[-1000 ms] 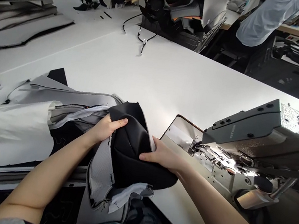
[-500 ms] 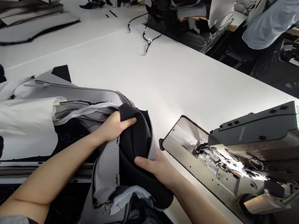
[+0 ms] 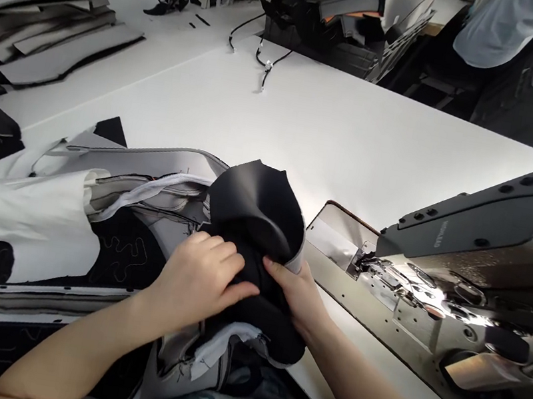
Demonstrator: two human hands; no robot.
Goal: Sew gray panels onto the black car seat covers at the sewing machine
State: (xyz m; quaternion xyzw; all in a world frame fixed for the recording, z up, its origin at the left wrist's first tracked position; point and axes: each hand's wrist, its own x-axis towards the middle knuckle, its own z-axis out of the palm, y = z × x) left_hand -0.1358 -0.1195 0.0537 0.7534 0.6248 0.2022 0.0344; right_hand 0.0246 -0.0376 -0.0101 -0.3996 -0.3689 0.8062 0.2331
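Black padded upholstery panel [image 3: 255, 208] is bunching up soft and limp on the counter [image 3: 357, 140] just left of the sewing machine [image 3: 470, 218], left hand [image 3: 195, 283] is pressing flat on it, right hand [image 3: 299, 292] is gripping its right edge, the firmest hold on something this floppy.

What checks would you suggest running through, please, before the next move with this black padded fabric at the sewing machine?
1. Left hand lying on the black padded fabric: ok.
2. Right hand against the fabric's side nearest the machine: ok.
3. Fabric clear of the sewing machine's presser foot: ok, it lies beside the machine bed.
4. Needle threaded: cannot tell, too small to see.
5. Seam edges lined up: cannot tell, the hands and folds hide them.
6. White backing sheet free of the hands: ok.
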